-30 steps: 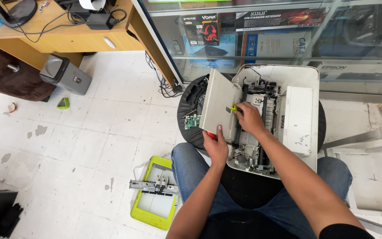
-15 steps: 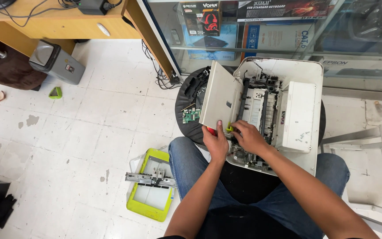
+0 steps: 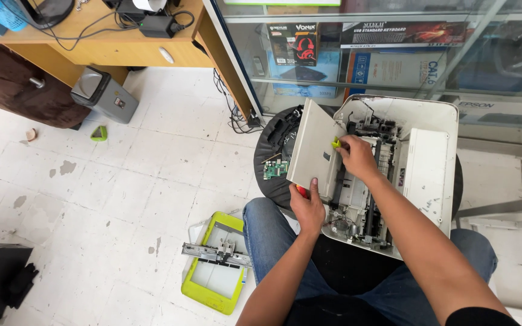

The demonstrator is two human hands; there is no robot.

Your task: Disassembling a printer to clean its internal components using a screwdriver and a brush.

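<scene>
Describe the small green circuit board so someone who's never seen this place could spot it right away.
Find the opened white printer on the round black stool. Left of its raised cream panel, on the stool's edge, lies the green circuit board. It is the only green piece among black plastic parts.

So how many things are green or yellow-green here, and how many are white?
Green or yellow-green: 3 (tool handle, floor frame, small wedge)
White: 2 (printer body, lifted panel)
Total: 5
</scene>
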